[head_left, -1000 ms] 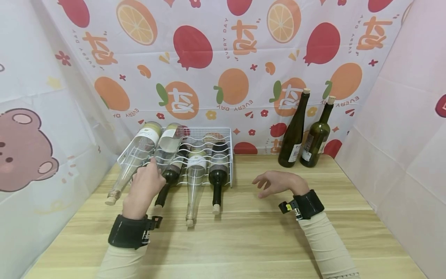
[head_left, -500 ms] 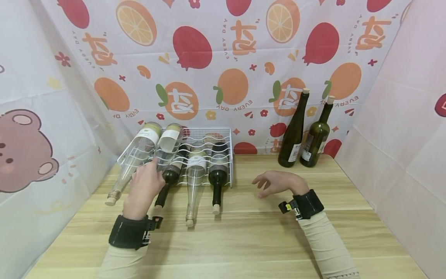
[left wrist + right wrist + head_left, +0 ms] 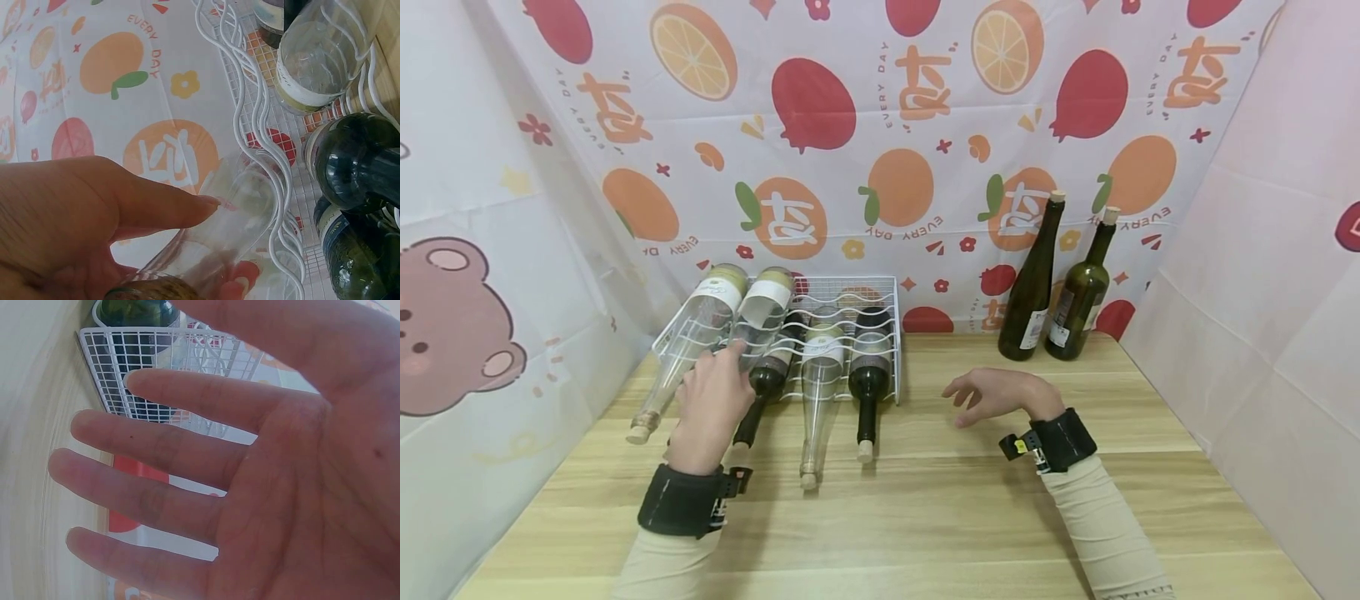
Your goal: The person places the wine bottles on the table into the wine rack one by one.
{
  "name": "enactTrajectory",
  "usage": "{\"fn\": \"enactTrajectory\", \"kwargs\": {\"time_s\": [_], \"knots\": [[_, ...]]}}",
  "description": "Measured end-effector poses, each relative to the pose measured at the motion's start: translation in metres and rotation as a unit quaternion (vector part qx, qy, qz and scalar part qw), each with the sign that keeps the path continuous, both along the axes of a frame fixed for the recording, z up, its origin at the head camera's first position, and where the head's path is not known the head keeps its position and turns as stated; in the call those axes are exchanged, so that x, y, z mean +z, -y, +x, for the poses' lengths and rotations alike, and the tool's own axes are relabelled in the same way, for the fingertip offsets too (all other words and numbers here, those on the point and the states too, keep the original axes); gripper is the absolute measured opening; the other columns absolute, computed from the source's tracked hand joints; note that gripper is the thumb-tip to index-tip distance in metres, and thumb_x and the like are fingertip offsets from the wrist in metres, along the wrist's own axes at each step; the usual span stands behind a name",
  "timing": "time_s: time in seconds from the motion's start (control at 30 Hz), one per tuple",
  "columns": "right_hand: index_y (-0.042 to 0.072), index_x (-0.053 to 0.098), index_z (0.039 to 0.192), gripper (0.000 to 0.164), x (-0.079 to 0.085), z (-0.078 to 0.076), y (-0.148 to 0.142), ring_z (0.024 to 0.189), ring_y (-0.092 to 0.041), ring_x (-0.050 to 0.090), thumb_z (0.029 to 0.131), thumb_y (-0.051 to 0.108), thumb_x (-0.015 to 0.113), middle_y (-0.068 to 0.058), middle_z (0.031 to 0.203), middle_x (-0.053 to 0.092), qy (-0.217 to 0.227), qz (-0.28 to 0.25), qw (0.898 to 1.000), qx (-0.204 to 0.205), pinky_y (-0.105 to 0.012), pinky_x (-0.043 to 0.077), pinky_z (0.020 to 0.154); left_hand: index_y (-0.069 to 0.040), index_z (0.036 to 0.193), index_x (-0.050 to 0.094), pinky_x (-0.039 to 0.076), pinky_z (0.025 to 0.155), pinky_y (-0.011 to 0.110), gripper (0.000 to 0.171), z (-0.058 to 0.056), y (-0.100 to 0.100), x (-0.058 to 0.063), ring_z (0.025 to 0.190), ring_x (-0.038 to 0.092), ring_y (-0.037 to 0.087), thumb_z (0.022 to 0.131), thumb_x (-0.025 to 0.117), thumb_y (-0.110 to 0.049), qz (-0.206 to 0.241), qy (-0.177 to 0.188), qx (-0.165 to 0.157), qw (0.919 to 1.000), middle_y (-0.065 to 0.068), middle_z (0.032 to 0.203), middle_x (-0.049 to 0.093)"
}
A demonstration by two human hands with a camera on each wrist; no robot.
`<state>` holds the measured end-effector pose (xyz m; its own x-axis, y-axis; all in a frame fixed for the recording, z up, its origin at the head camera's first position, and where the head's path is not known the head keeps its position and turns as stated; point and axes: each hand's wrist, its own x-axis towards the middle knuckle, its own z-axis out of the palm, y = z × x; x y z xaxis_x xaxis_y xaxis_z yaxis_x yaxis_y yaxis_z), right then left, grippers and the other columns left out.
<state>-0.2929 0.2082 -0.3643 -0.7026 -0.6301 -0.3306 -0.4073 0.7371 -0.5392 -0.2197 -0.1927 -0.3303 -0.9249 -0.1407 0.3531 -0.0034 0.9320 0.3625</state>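
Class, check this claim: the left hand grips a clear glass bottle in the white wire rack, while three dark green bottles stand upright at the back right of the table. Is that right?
Not quite. The head view shows two upright dark green bottles, not three. The rest holds: the left hand grips a clear glass bottle in the white wire rack.

The left hand [image 3: 711,408] reached toward twelve o'clock, fingers curled in a grip. The right hand [image 3: 996,393] hovered palm down, fingers spread toward nine o'clock.
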Motion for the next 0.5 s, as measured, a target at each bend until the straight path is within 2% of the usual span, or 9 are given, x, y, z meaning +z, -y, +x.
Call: {"fn": "enactTrajectory", "kwargs": {"time_s": [0.33, 0.5], "knots": [[0.004, 0.058, 0.144, 0.059, -0.0005, 0.0003, 0.0003, 0.123, -0.034, 0.067, 0.094, 0.028, 0.076, -0.021, 0.137, 0.066, 0.006, -0.005, 1.000, 0.001, -0.049, 0.054, 0.103, -0.009, 0.143, 0.058, 0.048, 0.068, 0.071, 0.053, 0.0011, -0.0011, -0.0001, 0.094, 0.059, 0.068, 0.090, 0.059, -0.005, -0.003, 0.007, 0.009, 0.9999, 0.042, 0.115, 0.059], [0.004, 0.058, 0.144, 0.058, -0.0010, -0.0003, 0.0008, 0.122, -0.033, 0.068, 0.094, 0.028, 0.076, -0.020, 0.135, 0.067, 0.005, -0.005, 1.000, 0.002, -0.049, 0.055, 0.103, -0.007, 0.147, 0.051, 0.050, 0.068, 0.070, 0.054, 0.0027, 0.0014, 0.0047, 0.094, 0.060, 0.067, 0.093, 0.053, -0.008, -0.008, 0.045, -0.006, 0.9989, 0.042, 0.118, 0.058]]}}
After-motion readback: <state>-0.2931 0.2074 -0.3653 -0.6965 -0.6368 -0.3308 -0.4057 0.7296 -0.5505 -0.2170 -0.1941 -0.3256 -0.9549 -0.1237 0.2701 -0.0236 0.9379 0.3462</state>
